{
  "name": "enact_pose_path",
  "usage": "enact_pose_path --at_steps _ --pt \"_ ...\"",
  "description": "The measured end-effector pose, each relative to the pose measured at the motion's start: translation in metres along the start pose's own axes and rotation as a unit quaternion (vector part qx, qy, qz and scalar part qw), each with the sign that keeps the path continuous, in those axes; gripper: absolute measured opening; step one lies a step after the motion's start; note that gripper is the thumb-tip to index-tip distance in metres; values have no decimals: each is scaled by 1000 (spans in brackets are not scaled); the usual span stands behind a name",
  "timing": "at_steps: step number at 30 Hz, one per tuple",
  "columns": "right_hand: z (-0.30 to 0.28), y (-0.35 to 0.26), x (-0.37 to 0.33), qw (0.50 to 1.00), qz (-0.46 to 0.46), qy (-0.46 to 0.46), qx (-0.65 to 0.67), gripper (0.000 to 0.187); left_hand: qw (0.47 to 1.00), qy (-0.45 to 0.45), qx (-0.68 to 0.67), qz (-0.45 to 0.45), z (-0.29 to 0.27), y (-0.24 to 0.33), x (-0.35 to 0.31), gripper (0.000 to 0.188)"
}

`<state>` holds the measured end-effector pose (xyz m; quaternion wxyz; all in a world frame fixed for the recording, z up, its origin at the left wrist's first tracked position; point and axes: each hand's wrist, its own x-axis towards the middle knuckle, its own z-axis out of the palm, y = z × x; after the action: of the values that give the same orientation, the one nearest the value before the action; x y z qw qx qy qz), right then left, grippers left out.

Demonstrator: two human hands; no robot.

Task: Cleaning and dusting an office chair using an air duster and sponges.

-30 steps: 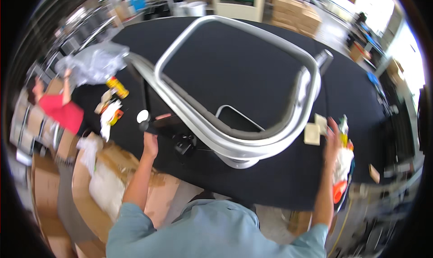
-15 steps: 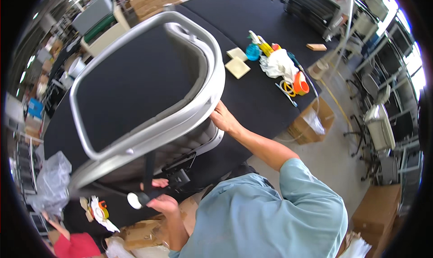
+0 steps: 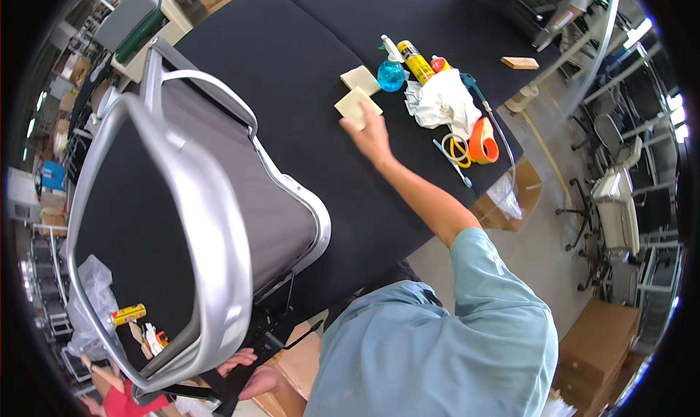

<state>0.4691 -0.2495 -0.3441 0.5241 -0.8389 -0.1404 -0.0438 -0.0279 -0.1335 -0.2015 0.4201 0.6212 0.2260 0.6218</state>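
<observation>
A chair with a silver metal frame and grey padded seat [image 3: 211, 140] lies tipped over on the black-covered table [image 3: 299, 74]. Its large silver frame loop [image 3: 226, 235] rises nearest me. Low on the left, my left hand [image 3: 255, 377] is closed around the chair's black post [image 3: 227, 389]; part of that grip is hidden. My right hand [image 3: 372, 134] reaches across the table, thumb and fingers apart, with the fingertips over a square cream pad [image 3: 355, 103]. A second cream pad [image 3: 360, 79] lies just beyond it.
Beyond the pads are a blue spray bottle [image 3: 391, 76], a yellow can [image 3: 415, 61], a white cloth [image 3: 446, 103] and an orange tape roll [image 3: 483, 141]. A cardboard box [image 3: 521, 205] stands on the floor at right. Another person's red sleeve [image 3: 127, 401] shows lower left.
My right hand has let go of the chair frame and moved to the cream pad. The chair has turned and shifted left, with my left hand lower on it.
</observation>
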Motion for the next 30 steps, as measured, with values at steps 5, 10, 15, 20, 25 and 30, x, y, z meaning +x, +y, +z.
enact_pose_path --at_steps 5,10,15,20,25,30 --pt "5 74 57 973 32 36 -227 80 987 126 100 -20 6 3 3 77" --pt "-34 109 67 920 139 -337 145 43 966 219 121 -58 16 12 5 78" --pt "-112 103 57 909 -61 -402 -91 45 959 241 139 -55 12 13 7 77" --pt "-21 104 120 941 -278 -162 -101 58 959 243 136 -47 4 16 4 79" --pt "45 123 142 919 -188 -131 -322 66 964 239 103 -47 2 10 4 84" --pt "-14 114 119 892 -278 -195 -298 60 962 236 119 -68 8 14 7 86"
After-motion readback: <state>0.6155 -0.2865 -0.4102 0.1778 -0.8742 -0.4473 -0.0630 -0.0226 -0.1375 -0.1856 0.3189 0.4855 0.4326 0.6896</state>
